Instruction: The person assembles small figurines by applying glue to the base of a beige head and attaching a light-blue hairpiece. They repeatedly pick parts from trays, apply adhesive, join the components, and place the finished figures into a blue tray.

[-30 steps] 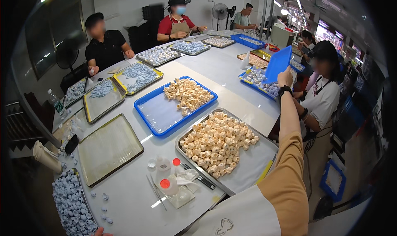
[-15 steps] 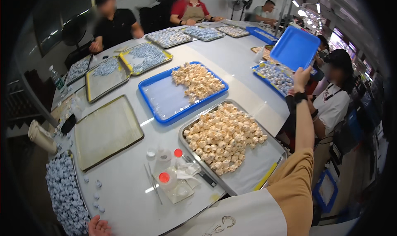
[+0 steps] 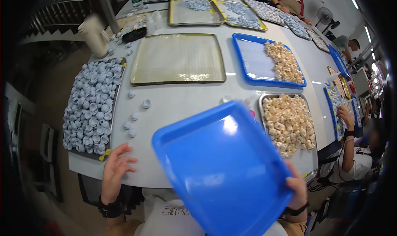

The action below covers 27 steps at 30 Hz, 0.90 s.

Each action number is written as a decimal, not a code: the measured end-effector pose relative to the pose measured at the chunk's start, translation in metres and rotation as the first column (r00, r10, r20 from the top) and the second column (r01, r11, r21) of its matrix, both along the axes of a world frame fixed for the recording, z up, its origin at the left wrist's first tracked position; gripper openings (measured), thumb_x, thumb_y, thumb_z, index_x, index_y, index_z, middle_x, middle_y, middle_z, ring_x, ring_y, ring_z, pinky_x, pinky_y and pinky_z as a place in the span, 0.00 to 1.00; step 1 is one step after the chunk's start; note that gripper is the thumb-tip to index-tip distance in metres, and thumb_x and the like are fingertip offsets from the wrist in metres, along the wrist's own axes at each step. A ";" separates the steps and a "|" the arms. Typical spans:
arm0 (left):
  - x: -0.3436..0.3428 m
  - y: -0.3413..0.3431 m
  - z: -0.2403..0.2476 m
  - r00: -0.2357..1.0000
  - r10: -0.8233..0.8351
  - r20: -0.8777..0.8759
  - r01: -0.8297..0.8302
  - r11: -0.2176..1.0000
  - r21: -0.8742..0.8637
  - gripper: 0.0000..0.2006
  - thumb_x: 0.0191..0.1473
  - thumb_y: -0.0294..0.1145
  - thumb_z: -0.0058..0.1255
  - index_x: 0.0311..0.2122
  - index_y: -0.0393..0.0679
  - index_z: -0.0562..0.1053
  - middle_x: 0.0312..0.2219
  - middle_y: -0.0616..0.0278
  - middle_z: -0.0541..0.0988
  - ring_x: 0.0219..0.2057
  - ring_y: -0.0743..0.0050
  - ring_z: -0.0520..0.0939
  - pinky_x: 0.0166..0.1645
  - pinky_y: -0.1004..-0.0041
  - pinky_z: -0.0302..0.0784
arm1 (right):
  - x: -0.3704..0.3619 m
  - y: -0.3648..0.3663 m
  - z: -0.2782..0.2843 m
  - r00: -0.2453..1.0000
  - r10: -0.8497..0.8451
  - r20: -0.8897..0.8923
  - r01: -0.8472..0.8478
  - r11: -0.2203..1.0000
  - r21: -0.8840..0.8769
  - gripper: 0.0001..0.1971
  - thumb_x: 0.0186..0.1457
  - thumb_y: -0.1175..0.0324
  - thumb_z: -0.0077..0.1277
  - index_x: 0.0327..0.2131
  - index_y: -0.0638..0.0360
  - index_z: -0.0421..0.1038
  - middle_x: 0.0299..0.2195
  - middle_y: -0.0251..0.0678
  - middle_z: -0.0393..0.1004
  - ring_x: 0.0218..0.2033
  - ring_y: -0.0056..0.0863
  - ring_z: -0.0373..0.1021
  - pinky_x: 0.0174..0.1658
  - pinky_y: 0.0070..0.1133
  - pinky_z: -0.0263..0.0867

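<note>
A bare blue plastic tray (image 3: 223,165) is tilted in front of my body, above the near edge of the table. My right hand (image 3: 297,187) grips its right rim. My left hand (image 3: 117,170) hangs at the table's near edge with fingers spread and nothing in them. Beside it lie several loose pale-blue cup-shaped pieces (image 3: 132,132). To its left stands a metal tray heaped with the same pale-blue pieces (image 3: 93,108). Partly behind the blue tray, on the right, sits a metal tray (image 3: 315,155) piled with cream-coloured hollow pieces (image 3: 287,122).
Further in lies a bare lined metal tray (image 3: 178,58). Right of it, another blue tray (image 3: 258,77) holds cream pieces on one side. A beige jug (image 3: 94,36) stands at the table's left edge. Co-workers sit along the far side, and one person (image 3: 359,161) is at the right.
My right hand has brought the blue tray from the far right to in front of me. My left hand is further into view, and the view has turned left.
</note>
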<state>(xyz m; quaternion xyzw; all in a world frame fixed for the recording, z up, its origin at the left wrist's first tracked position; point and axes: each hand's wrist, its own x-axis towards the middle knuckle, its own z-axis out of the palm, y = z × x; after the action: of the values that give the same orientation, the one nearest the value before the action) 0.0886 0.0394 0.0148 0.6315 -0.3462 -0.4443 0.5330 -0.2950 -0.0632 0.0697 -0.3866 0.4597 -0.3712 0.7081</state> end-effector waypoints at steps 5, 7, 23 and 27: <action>0.006 0.004 0.032 0.854 -0.208 0.477 0.138 0.974 0.177 0.35 0.41 0.27 0.55 0.57 0.42 0.55 0.55 0.52 0.56 0.48 0.56 0.70 0.45 0.67 0.71 | 0.063 0.009 -0.033 0.906 0.321 0.277 -0.371 0.917 0.150 0.30 0.55 0.67 0.44 0.57 0.61 0.43 0.42 0.38 0.62 0.35 0.22 0.65 0.31 0.20 0.65; 0.007 0.002 0.043 0.790 -0.273 0.549 0.155 0.955 0.253 0.35 0.41 0.28 0.55 0.57 0.42 0.55 0.55 0.51 0.55 0.50 0.56 0.68 0.47 0.67 0.69 | 0.077 0.015 -0.046 0.885 0.315 0.342 -0.386 0.908 0.163 0.30 0.57 0.70 0.40 0.59 0.61 0.39 0.46 0.40 0.59 0.35 0.24 0.66 0.34 0.24 0.66; 0.032 -0.102 -0.016 0.046 -0.379 0.924 -0.006 0.925 0.380 0.39 0.46 0.41 0.50 0.60 0.41 0.46 0.53 0.38 0.53 0.41 0.38 0.67 0.43 0.59 0.71 | 0.058 0.025 -0.060 0.918 0.368 -0.148 -0.395 0.876 -0.276 0.29 0.53 0.71 0.40 0.58 0.65 0.47 0.59 0.46 0.45 0.53 0.39 0.58 0.46 0.28 0.65; 0.027 -0.120 -0.028 -0.057 -0.359 0.932 -0.083 0.932 0.354 0.38 0.50 0.45 0.45 0.61 0.42 0.44 0.55 0.36 0.51 0.45 0.33 0.64 0.44 0.52 0.68 | 0.057 0.028 -0.068 0.951 0.273 -0.148 -0.308 0.889 -0.338 0.25 0.53 0.69 0.40 0.55 0.67 0.52 0.57 0.47 0.50 0.49 0.36 0.63 0.43 0.26 0.65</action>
<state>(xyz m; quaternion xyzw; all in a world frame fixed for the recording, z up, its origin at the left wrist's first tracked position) 0.1158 -0.0805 -0.0128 0.7883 -0.6123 0.0489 -0.0353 -0.2379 -0.0350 0.0016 -0.5905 0.3554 -0.3191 0.6505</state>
